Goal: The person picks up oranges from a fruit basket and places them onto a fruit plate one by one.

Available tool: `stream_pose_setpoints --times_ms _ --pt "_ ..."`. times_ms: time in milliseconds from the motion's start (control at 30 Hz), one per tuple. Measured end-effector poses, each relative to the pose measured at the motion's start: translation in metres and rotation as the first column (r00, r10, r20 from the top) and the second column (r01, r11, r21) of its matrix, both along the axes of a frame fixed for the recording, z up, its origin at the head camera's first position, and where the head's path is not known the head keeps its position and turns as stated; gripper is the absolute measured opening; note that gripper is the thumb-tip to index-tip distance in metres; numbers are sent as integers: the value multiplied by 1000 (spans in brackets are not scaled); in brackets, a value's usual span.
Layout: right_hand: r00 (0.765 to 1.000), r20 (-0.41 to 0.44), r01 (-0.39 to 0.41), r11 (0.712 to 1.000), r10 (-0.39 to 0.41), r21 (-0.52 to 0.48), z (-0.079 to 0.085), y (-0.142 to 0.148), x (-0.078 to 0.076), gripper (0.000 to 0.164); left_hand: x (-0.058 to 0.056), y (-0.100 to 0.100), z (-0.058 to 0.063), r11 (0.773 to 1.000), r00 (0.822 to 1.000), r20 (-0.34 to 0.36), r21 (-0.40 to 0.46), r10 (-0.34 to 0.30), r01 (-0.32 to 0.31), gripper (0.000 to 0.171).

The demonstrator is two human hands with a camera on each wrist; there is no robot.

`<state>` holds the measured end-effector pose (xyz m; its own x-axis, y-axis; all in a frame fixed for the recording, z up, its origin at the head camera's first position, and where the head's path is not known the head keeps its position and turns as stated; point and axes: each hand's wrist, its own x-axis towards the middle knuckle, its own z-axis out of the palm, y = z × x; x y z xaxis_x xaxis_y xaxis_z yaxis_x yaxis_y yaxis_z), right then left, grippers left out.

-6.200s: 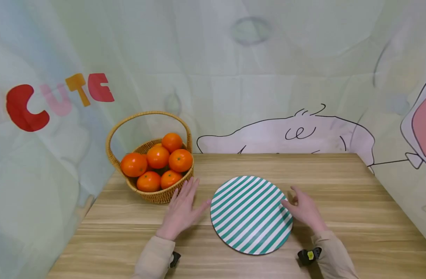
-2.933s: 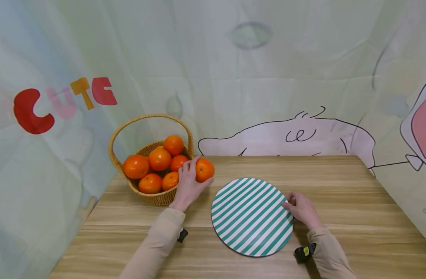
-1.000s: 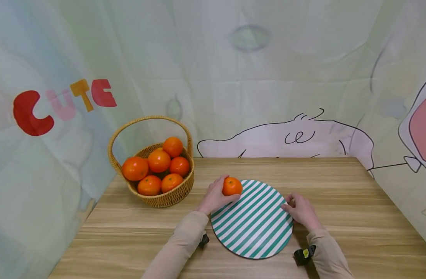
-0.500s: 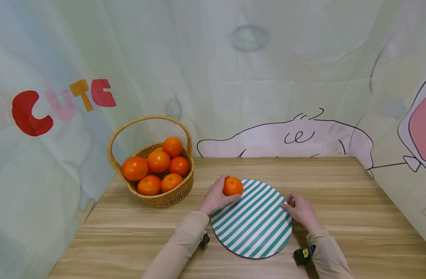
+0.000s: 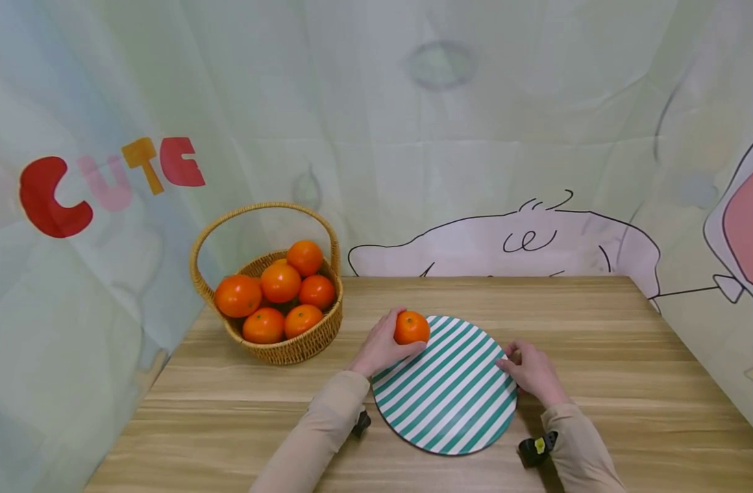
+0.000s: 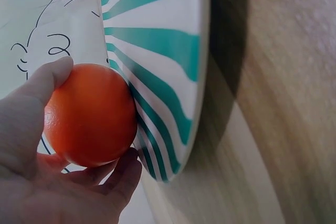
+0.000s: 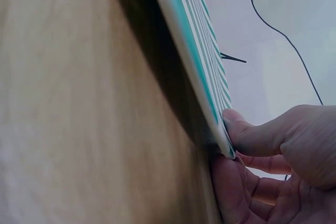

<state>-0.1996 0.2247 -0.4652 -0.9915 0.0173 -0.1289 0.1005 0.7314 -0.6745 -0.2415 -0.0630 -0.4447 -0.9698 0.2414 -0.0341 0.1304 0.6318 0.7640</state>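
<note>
My left hand [image 5: 382, 346] grips an orange [image 5: 412, 328] at the far left part of a round board [image 5: 450, 390] with green and white stripes. In the left wrist view, the thumb lies on one side of the orange [image 6: 92, 116] and the fingers curl round the other. The orange touches the striped surface there. At the board's right edge, my right hand [image 5: 533, 373] pinches the rim. The right wrist view shows its thumb [image 7: 257, 135] on the striped face and a finger below the edge. A dark shadow lies under the board's edge.
A wicker basket [image 5: 296, 348] with a tall handle holds several oranges [image 5: 281, 283] at the back left. The wooden table [image 5: 228, 411] ends at a printed curtain [image 5: 376, 137] behind and at both sides. A wrist camera [image 5: 536, 448] sits at the right cuff.
My left hand has taken an orange from the basket's right side and carried it right onto the board. My right hand has closed on the board's rim. Over the last second both hands stay nearly still.
</note>
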Motion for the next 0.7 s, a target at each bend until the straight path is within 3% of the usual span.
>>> stream_pose_setpoints --times_ms 700 --pt "999 -28 -16 999 16 29 0 1 0 24 4 -5 -3 1000 1000 -30 8 -9 9 92"
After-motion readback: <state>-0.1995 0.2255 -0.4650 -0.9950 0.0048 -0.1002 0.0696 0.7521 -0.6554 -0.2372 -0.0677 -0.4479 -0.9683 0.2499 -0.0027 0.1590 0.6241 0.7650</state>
